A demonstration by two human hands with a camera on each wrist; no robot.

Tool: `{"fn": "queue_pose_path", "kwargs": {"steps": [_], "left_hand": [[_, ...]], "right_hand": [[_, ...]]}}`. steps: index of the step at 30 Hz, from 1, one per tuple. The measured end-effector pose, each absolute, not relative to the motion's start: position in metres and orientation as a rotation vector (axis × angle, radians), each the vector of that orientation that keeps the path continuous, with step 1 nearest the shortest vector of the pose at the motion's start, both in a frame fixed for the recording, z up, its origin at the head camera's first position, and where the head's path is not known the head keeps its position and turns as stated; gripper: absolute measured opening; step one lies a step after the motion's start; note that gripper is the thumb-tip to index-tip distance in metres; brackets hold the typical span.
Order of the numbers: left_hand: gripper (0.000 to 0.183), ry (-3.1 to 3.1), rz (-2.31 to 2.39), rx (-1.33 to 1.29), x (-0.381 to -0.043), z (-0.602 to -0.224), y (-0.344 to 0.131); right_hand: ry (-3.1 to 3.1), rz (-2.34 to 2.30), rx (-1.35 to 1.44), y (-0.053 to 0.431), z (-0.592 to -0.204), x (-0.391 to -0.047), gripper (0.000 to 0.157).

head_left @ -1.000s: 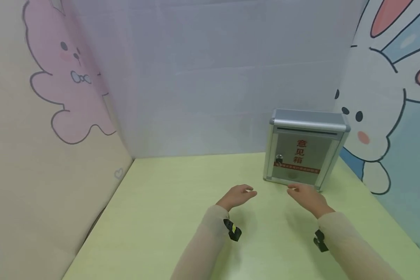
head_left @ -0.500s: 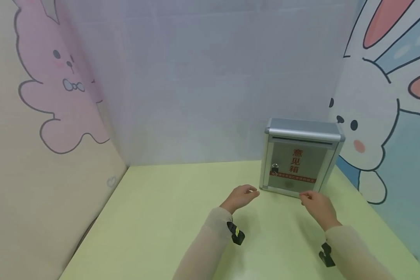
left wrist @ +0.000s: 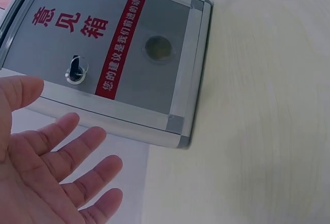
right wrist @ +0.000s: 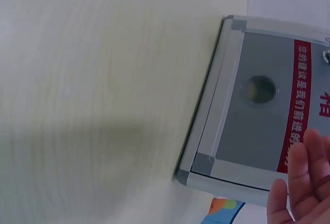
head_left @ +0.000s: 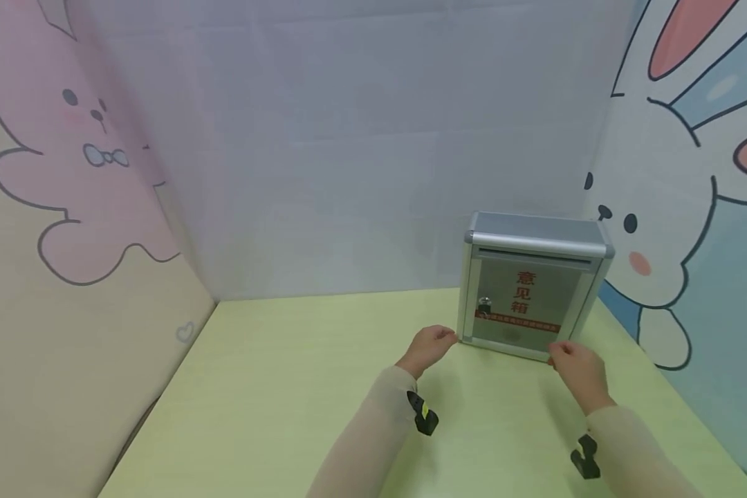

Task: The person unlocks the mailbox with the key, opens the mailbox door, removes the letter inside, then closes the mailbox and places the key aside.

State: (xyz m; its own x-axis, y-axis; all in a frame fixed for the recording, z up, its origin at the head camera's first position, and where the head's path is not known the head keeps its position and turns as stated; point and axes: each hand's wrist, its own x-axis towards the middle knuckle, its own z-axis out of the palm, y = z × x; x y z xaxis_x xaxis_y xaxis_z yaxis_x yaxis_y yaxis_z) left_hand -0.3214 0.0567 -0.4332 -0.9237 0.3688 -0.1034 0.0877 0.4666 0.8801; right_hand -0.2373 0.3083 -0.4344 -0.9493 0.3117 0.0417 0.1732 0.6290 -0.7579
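A silver suggestion box (head_left: pixel 523 290) stands upright at the back right of the table, with red Chinese characters on its grey front. On the left of that front, a dark key (left wrist: pixel 77 68) sits in the lock. My left hand (head_left: pixel 428 349) is by the box's lower left corner, and the left wrist view shows its fingers spread and holding nothing. Close to the lower right of the box is my right hand (head_left: pixel 580 373), its fingers fairly straight in the right wrist view. Whether either hand touches the box, I cannot tell.
The pale yellow-green table (head_left: pixel 286 387) runs back to a plain light wall (head_left: pixel 324 173). Side walls with cartoon rabbits flank it, the right one (head_left: pixel 660 207) close to the box. A small dark camera is strapped at each wrist.
My right hand has moved right, away from the box's middle to its lower right side. The left hand has come nearer to the lower left corner. The head view has shifted slightly.
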Motion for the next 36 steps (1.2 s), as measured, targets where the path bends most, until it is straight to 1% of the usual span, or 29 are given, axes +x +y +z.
{"fn": "queue_pose_path", "kwargs": {"steps": [7, 11, 15, 19, 22, 28, 33, 36], "left_hand": [[0.037, 2.378, 1.602, 0.321, -0.341, -0.427, 0.063], [0.039, 2.385, 1.621, 0.305, -0.348, -0.421, 0.066], [0.047, 2.384, 1.654, 0.313, -0.356, -0.414, 0.075], [0.059, 2.359, 1.709, 0.343, -0.36, -0.403, 0.088], [0.064, 2.373, 1.685, 0.366, -0.363, -0.395, 0.096], [0.061, 2.445, 1.582, 0.417, -0.366, -0.38, 0.1], [0.061, 2.441, 1.565, 0.497, -0.369, -0.375, 0.1], [0.063, 2.42, 1.584, 0.469, -0.368, -0.374, 0.103]], "right_hand": [[-2.566, 1.162, -0.553, 0.337, -0.415, -0.248, 0.045], [-2.551, 1.218, -0.625, 0.342, -0.408, -0.254, 0.05], [-2.547, 1.328, -0.662, 0.341, -0.403, -0.259, 0.057], [-2.555, 1.409, -0.604, 0.339, -0.401, -0.262, 0.063], [-2.561, 1.414, -0.585, 0.337, -0.4, -0.264, 0.063], [-2.545, 1.395, -0.63, 0.338, -0.4, -0.269, 0.062], [-2.522, 1.402, -0.635, 0.339, -0.399, -0.27, 0.062], [-2.521, 1.421, -0.635, 0.338, -0.397, -0.271, 0.062]]}}
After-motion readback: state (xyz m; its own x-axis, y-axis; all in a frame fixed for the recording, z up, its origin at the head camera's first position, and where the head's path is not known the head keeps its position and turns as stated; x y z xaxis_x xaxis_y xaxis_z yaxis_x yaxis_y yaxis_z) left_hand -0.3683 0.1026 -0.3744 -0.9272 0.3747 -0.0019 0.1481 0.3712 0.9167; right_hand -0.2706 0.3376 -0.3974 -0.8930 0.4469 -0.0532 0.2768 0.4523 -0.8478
